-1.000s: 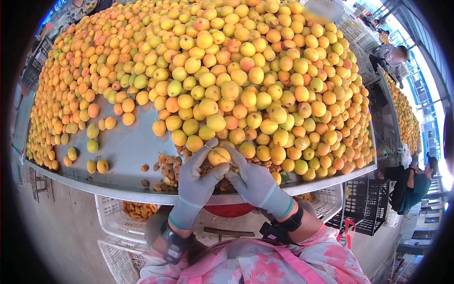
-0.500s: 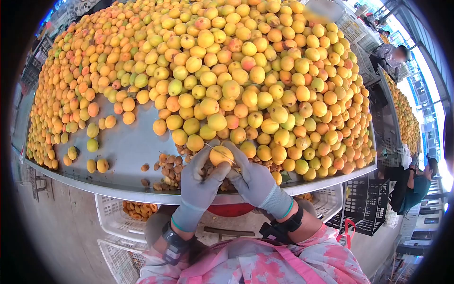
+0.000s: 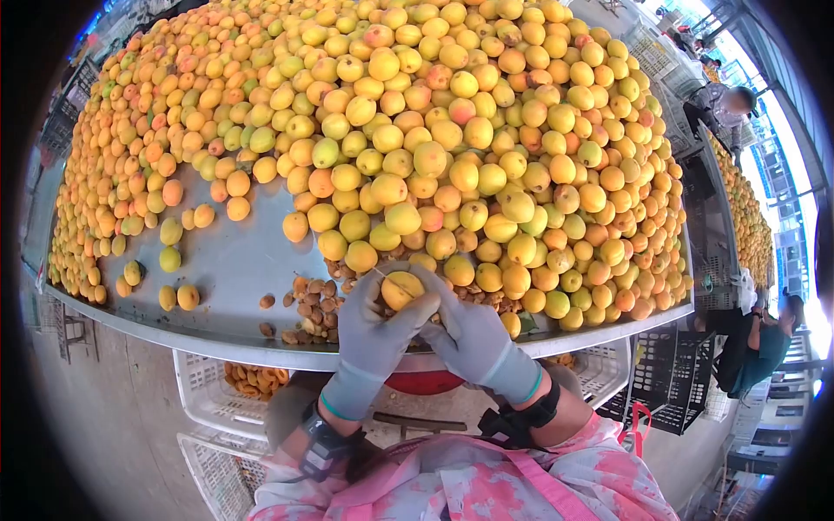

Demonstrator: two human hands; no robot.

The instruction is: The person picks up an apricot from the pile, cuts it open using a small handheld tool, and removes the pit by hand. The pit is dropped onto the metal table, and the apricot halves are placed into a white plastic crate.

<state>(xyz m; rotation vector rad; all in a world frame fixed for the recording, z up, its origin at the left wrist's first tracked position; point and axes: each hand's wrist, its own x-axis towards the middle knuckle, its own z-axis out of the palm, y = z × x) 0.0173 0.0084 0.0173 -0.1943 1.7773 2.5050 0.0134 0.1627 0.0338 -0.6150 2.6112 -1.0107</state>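
Note:
Both my hands wear grey gloves and meet over the near edge of the metal table. Between them is a yellow-orange apricot (image 3: pixel 400 292), with a thin, wire-like line running across its skin. My left hand (image 3: pixel 372 330) is closed on the fruit from the left, thumb along its lower side. From the right, the fingers of my right hand (image 3: pixel 466 328) curl round the same apricot. The ends of the thin line are hidden by the gloves. Brown apricot stones (image 3: pixel 314 306) lie on the table just left of my hands.
A large heap of apricots (image 3: pixel 417 113) covers most of the metal table (image 3: pixel 230 273). White crates (image 3: pixel 204 391) with orange halves stand under its edge. Black crates (image 3: pixel 682 373) are at the right. One person (image 3: pixel 764 343) sits at the right, another (image 3: pixel 725 104) farther back.
The apricot has turned a little in my hands and shifted slightly left. My right fingers have come further over its top. The thin line now lies differently across the fruit.

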